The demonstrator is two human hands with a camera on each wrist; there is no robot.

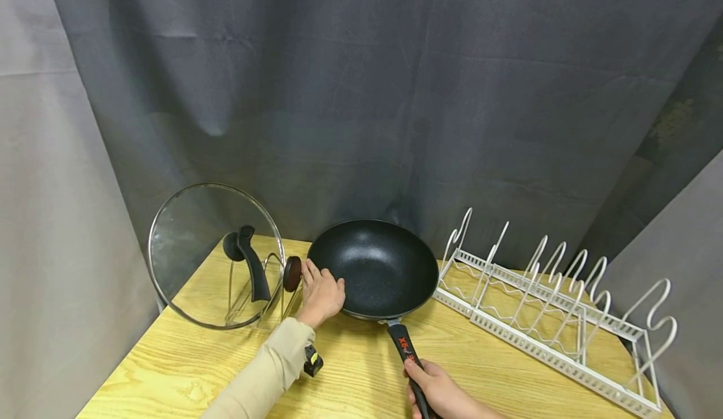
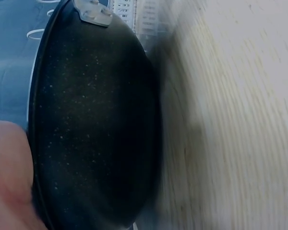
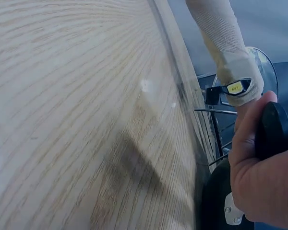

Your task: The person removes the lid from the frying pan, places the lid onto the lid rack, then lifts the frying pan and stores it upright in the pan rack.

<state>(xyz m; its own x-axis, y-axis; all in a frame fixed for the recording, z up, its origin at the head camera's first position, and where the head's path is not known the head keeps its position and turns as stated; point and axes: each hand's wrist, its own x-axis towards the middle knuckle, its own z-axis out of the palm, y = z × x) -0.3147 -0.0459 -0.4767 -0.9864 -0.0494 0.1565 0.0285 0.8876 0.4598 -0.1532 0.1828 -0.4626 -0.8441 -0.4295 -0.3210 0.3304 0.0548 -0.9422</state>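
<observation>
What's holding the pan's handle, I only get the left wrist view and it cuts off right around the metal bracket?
Observer: The right hand; the head view shows it gripping the black handle.
Operator: What stands to the left of the pan?
Observer: A glass lid with a black handle of its own, standing on edge in the head view.
Operator: And on the left sleeve?
Observer: The right wrist view shows a small black device with a yellow label at the cuff.
</observation>
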